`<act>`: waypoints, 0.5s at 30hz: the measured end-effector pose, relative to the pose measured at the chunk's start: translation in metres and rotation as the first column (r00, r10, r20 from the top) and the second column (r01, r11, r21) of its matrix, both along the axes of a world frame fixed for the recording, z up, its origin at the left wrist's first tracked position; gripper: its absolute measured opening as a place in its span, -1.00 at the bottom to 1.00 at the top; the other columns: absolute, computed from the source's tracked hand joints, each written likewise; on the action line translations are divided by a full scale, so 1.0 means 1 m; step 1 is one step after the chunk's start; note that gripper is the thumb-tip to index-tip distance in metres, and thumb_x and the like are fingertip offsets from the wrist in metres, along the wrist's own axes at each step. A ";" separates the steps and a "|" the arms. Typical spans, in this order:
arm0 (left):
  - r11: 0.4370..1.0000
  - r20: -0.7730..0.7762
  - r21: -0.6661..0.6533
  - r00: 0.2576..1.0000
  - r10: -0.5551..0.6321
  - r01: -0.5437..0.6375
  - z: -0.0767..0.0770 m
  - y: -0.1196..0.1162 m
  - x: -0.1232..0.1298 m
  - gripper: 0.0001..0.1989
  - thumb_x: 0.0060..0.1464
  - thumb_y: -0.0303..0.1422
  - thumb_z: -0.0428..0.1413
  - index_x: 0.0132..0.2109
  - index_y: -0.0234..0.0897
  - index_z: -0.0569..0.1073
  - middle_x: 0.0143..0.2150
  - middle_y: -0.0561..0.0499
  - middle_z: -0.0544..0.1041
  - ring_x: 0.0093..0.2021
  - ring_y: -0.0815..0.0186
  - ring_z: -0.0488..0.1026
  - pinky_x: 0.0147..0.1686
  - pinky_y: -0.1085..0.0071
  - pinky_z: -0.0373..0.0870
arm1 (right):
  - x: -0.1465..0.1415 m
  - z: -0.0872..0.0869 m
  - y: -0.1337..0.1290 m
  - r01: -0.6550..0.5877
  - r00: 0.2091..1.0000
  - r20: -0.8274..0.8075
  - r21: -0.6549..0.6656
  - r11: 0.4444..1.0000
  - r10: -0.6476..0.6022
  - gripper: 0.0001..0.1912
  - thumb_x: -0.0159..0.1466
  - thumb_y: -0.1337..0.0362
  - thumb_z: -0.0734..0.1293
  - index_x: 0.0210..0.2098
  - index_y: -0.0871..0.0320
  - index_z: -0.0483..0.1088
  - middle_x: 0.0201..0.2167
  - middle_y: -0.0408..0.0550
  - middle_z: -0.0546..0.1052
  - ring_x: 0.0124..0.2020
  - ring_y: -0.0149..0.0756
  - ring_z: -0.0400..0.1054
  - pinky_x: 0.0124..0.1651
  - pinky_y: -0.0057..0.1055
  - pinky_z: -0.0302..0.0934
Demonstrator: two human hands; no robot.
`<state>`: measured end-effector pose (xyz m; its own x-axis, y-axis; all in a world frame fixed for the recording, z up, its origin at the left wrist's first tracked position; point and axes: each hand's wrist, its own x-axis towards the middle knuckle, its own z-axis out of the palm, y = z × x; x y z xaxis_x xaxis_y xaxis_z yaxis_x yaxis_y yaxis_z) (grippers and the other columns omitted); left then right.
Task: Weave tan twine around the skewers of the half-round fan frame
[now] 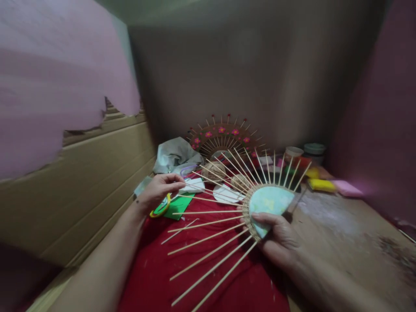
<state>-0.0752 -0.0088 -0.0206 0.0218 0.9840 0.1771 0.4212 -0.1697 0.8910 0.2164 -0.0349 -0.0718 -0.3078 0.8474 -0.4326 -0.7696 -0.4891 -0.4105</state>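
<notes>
A fan-shaped piece has a pale blue half-round centre, a woven twine edge and several thin wooden sticks spreading out from it. My right hand grips it at the centre, thumb on top of the blue face and fingers beneath. At the left, my left hand is closed in a pinch at the tip of one stick. Just below that hand are yellow-handled scissors on a green sheet. Two loose stick pieces lie crossed on the red cloth.
A finished-looking fan with pink flowers stands at the back. Before it are twine balls, a grey cloth and white paper pieces. Yellow and pink packets and tubs sit back right. Cardboard borders the left.
</notes>
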 end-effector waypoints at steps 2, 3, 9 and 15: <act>1.000 0.002 0.019 1.000 0.007 -0.007 0.000 0.000 0.003 -0.79 -0.09 -0.25 0.17 -0.39 -0.34 0.43 -0.59 0.09 0.35 -0.57 0.44 0.25 -0.53 0.51 0.15 | 0.001 -0.003 0.001 -0.010 1.000 -0.003 0.014 1.000 0.010 -0.76 -0.15 0.67 0.29 -0.56 0.25 0.37 -0.59 -0.02 0.49 -0.51 -0.31 0.38 -0.34 -0.35 0.36; 0.999 0.005 0.030 1.000 0.010 -0.010 0.000 -0.001 0.005 -0.79 -0.08 -0.25 0.16 -0.39 -0.33 0.43 -0.59 0.08 0.35 -0.57 0.43 0.25 -0.52 0.50 0.16 | 0.001 -0.004 0.002 -0.018 1.000 -0.007 0.028 0.999 0.018 -0.77 -0.15 0.67 0.29 -0.56 0.26 0.37 -0.58 -0.01 0.49 -0.51 -0.31 0.38 -0.33 -0.35 0.36; 0.989 0.060 0.139 0.998 0.035 -0.043 -0.001 0.001 0.008 -0.80 -0.04 -0.26 0.13 -0.40 -0.34 0.40 -0.58 0.09 0.33 -0.56 0.45 0.24 -0.48 0.50 0.18 | 0.003 -0.005 0.001 -0.081 0.997 0.000 0.052 0.995 0.081 -0.81 -0.13 0.65 0.29 -0.56 0.30 0.38 -0.59 -0.02 0.46 -0.56 -0.36 0.35 -0.40 -0.40 0.34; 0.993 0.006 0.051 0.995 0.103 -0.103 -0.012 0.011 0.009 -0.72 -0.10 -0.19 0.13 -0.37 -0.37 0.42 -0.56 0.06 0.34 -0.58 0.43 0.25 -0.54 0.47 0.18 | 0.001 0.004 -0.008 -0.136 0.990 -0.014 0.070 0.988 0.137 -0.80 -0.14 0.64 0.27 -0.54 0.32 0.40 -0.59 0.02 0.50 -0.57 -0.34 0.37 -0.42 -0.41 0.33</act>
<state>-0.0662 0.0026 -0.0329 -0.0801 0.9705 0.2273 0.4360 -0.1710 0.8836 0.2179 -0.0432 -0.0673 -0.4305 0.8243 -0.3678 -0.7054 -0.5615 -0.4327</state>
